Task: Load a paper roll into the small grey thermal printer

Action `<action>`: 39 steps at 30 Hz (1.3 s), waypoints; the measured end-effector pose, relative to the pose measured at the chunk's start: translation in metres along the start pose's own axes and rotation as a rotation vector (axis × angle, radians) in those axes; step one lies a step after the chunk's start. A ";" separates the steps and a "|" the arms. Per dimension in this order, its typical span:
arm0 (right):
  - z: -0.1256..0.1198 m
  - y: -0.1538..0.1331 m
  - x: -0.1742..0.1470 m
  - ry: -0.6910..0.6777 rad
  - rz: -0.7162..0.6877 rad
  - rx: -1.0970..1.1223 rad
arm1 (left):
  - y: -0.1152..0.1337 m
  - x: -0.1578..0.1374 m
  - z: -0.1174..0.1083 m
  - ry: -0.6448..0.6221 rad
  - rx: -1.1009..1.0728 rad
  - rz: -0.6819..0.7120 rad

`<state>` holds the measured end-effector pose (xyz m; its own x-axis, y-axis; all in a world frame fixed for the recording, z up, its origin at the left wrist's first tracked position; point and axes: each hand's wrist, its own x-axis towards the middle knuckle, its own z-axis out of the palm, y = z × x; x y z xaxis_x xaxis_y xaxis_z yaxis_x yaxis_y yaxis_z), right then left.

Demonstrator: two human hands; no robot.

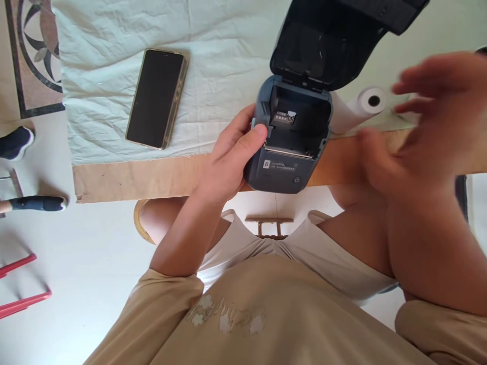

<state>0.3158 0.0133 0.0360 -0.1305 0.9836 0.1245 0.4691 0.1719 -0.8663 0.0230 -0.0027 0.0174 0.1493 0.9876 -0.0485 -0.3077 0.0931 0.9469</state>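
Note:
My left hand (236,157) is closed around the left side of a dark blue portable label printer (281,175), its thumb on the front edge. The printer's lid (315,45) stands swung up, and the paper bay inside shows a small white printed label. To the right, my right hand (422,121) is raised, blurred by motion, with its fingers spread and nothing visible in them. Between that hand and the printer lies a white paper roll (353,109) with a dark core, partly hidden behind the printer.
A smartphone (155,99) in a clear case lies on the pale green cloth (213,40) at left. The wooden table edge (152,177) runs in front of my lap. Red stool legs (23,304) and another person's dark shoes (38,203) show on the floor at left.

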 end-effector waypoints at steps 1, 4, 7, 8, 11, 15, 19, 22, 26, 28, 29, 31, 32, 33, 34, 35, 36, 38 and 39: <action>0.009 -0.004 0.003 0.024 -0.108 -0.127 | 0.000 0.000 0.001 0.015 0.003 -0.014; 0.024 -0.009 0.016 -0.020 -0.179 -0.339 | 0.002 0.000 0.002 0.022 -0.009 -0.044; 0.027 -0.007 0.022 0.016 -0.106 -0.298 | 0.004 0.000 0.003 0.007 -0.030 -0.038; 0.027 -0.006 0.022 0.057 -0.094 -0.239 | 0.005 -0.001 0.003 0.007 -0.035 -0.035; 0.026 -0.002 0.019 0.216 -0.114 0.083 | 0.006 -0.001 0.004 0.012 -0.045 -0.046; 0.024 -0.010 0.020 0.279 -0.040 0.496 | 0.003 0.001 0.004 0.024 -0.028 -0.049; 0.020 -0.026 0.022 0.155 0.223 0.653 | 0.000 0.002 0.003 0.029 -0.033 -0.053; 0.014 -0.020 0.024 0.106 0.320 0.699 | 0.000 0.002 0.001 -0.003 -0.059 -0.044; 0.008 0.005 0.028 0.013 0.471 0.758 | 0.001 0.000 0.000 -0.020 -0.080 -0.038; 0.009 0.012 0.028 -0.007 0.449 0.763 | 0.002 0.000 0.000 0.006 -0.054 -0.065; 0.011 0.012 0.027 -0.006 0.420 0.760 | 0.002 -0.001 0.001 0.014 -0.041 -0.075; 0.014 0.008 0.025 0.013 0.373 0.751 | 0.003 -0.001 0.001 0.017 -0.020 -0.080; 0.015 0.005 0.024 0.023 0.362 0.747 | 0.003 -0.002 0.001 0.019 -0.010 -0.081; 0.016 0.002 0.022 0.034 0.355 0.747 | 0.003 -0.002 0.001 0.021 -0.003 -0.080; 0.016 0.000 0.021 0.038 0.349 0.749 | 0.003 -0.002 0.001 0.025 0.001 -0.077; 0.015 -0.002 0.020 0.029 0.345 0.747 | 0.002 -0.003 0.000 0.030 0.002 -0.074; 0.015 -0.003 0.018 0.005 0.344 0.737 | 0.001 -0.003 -0.001 0.035 0.001 -0.071; 0.014 -0.003 0.015 -0.031 0.336 0.695 | -0.001 -0.002 -0.003 0.034 -0.005 -0.077; 0.014 -0.003 0.013 -0.034 0.332 0.665 | -0.002 -0.002 -0.004 0.016 -0.010 -0.079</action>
<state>0.3000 0.0243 0.0335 -0.1060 0.9740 -0.2002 -0.1378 -0.2138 -0.9671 0.0196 -0.0041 0.0146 0.1582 0.9790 -0.1287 -0.3047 0.1724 0.9367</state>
